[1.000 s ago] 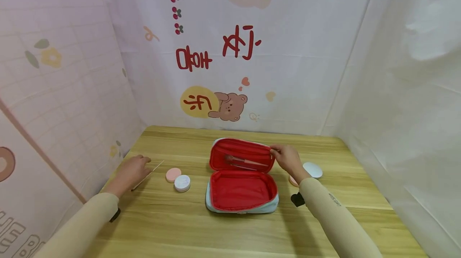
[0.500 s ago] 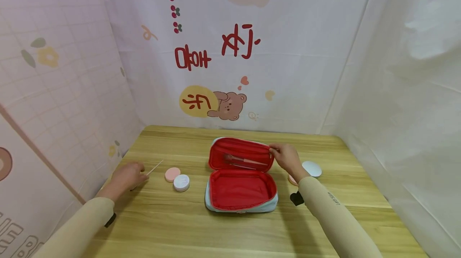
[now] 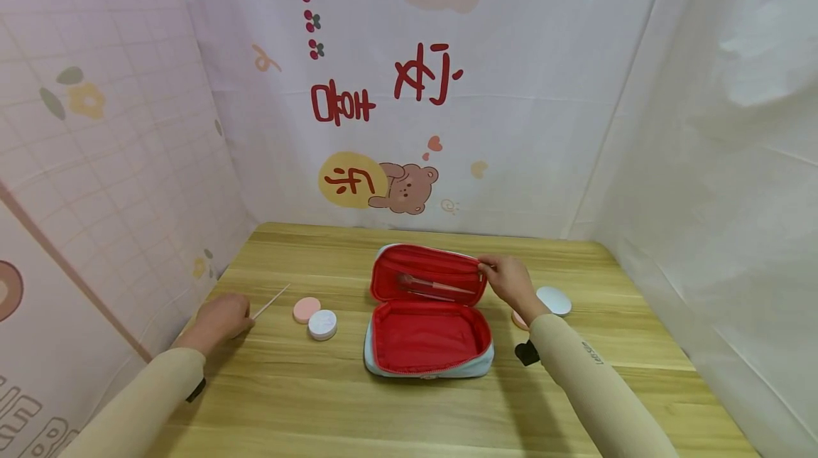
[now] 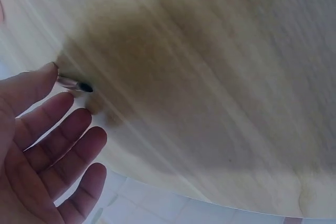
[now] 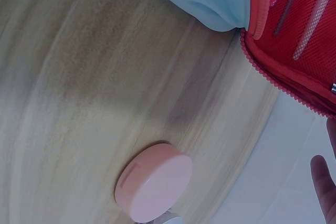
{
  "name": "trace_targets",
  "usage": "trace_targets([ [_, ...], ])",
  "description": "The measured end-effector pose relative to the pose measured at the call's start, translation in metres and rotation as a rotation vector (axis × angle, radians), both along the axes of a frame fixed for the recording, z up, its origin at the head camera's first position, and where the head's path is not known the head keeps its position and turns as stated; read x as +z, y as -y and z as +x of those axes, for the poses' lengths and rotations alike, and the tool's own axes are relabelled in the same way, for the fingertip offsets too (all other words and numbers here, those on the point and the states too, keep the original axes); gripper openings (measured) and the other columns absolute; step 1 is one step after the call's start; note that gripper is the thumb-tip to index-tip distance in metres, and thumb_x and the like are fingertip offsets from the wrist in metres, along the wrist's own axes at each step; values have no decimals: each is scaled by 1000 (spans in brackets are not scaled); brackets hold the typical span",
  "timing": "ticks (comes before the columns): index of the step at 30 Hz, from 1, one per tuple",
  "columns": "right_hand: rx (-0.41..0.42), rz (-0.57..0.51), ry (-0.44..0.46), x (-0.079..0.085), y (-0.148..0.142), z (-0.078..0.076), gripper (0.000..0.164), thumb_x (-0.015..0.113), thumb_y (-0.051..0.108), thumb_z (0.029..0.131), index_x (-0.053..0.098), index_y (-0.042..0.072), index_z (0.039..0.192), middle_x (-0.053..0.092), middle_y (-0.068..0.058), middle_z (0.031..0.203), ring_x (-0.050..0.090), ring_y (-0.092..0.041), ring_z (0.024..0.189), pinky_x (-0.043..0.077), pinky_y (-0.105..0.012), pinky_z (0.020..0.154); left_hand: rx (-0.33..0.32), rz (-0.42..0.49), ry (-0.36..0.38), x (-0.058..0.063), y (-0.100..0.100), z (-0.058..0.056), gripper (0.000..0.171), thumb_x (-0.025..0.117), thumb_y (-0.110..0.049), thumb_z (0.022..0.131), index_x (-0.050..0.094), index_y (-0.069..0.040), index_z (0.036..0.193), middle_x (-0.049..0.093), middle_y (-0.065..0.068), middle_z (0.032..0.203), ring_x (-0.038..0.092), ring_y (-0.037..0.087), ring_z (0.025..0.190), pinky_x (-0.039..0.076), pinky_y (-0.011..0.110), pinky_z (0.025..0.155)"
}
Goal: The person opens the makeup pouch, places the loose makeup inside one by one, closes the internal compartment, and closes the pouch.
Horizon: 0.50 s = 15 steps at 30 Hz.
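Head cam gives me the thin brush (image 3: pixel 271 302) as a pale, slim stick slanting up & right above or on the table (image 3: pixel 287 401), well L of the pouch (image 3: pixel 469 371); can't tell if its far end touches wood. L hand (image 3: pixel 220 319) has it, thumb & index pinched together on the stick. Pouch is lt blue outside, red inside, w/ its lid (image 3: pixel 388 284) raised at the back. R hand (image 3: pixel 508 280) is clamped on the lid's upper R corner. In the lid I see a makeup brush (image 3: pixel 415 280), w/ a slim tool (image 3: pixel 431 295) just below.

Btwn L hand & pouch sit a pink disc (image 3: pixel 307 309) and a white round box (image 3: pixel 322 324), side by side, so they're in the direct path. R of the pouch: a white disc (image 3: pixel 554 301) near a pink round case (image 3: pixel 520 320), the latter partly hidden by the R forearm.

L wrist cam adds the brush's dark tip poking out past the thumb, plus the other fingers spread & lightly bent; head cam hides all that. R wrist cam shows the pink case nearly whole, notch in its side, also red mesh (image 5: pixel 286 45) & a metal zip pull (image 5: pixel 334 88).
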State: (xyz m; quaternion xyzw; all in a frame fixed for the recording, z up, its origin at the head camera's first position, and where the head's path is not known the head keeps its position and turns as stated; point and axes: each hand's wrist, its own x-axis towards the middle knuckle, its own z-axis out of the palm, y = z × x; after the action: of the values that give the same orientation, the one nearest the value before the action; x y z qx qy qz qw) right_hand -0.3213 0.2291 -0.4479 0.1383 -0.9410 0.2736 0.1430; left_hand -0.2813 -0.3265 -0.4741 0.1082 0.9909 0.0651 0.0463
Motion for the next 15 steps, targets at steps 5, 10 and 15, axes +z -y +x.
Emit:
trace_targets([
  [5,-3,3,-4,0,0,1,24,64,13,96,72,2,116,75,-8,91,69,-29,90,54,-48,80,-5,-11,-13,-2,0,-1,13,71,-12,87,63,-4,80,63,5,77,61,24,72,51,46,63],
  [10,2,12,-15,1,0,2,23,64,12,96,72,2,115,75,-8,90,69,-30,89,54,-49,79,-17,-19,-45,-6,-2,-3,11,69,-7,85,63,-5,77,63,5,75,62,26,70,51,47,61],
  [15,1,19,-20,0,0,2,23,64,12,96,73,2,115,74,-8,92,69,-30,89,54,-49,80,-12,-30,-46,-7,-3,-4,11,67,-5,82,60,-7,74,61,5,73,61,26,69,50,47,58],
])
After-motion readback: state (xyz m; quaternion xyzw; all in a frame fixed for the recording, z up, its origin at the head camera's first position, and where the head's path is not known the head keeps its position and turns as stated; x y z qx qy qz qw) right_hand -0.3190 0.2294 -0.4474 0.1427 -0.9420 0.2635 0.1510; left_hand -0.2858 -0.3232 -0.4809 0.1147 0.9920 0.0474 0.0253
